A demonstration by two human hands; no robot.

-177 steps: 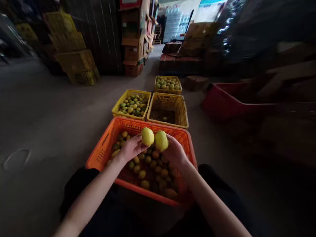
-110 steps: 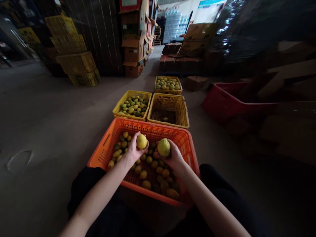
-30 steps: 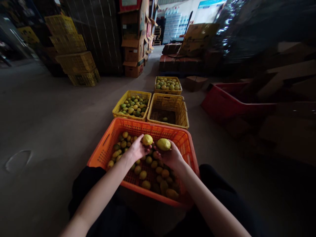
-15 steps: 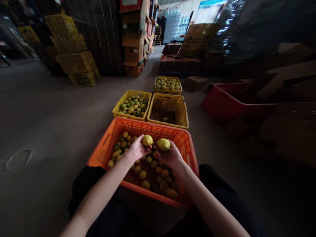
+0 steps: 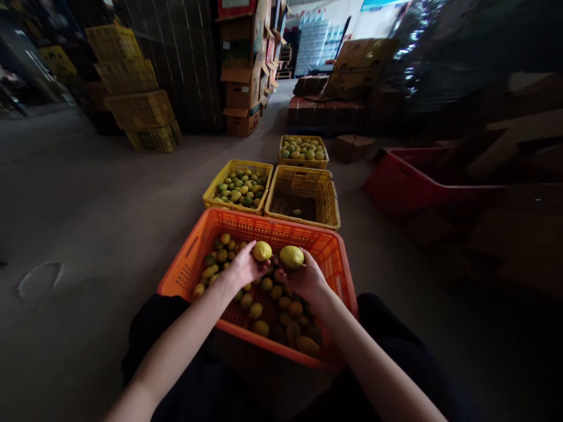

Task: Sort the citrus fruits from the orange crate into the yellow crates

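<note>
**crate_watcher:** So at that moment the left hand (image 5: 243,268) was cupped around a small round lemon (image 5: 262,251) and the right hand (image 5: 305,276) was gripping a bigger oval lemon (image 5: 291,256). Both fruits sat up on the fingertips, side by side, over the far half of the orange crate (image 5: 189,258), just above the loose fruit in the crate (image 5: 264,299).

**pallet_pete:** How'd they look to handle?

**crate_watcher:** My guess: light, firm, one-hand stuff. The rind looked pebbly rather than slick, so a loose wrap round the middle seemed plenty. Squeeze hard or drop them and they'd probably bruise, nothing worse.

**pallet_pete:** Any labels or brand names?

**crate_watcher:** Nothing I could read. The crate walls were plain mesh. The cardboard boxes (image 5: 240,88) stacked at the back had print on them but it was too small and blurry. Past the crate's far edge were a yellow crate of greenish fruit (image 5: 211,196), a nearly empty yellow crate (image 5: 328,205) and a third yellow crate (image 5: 303,163) behind those, no markings visible.
</note>
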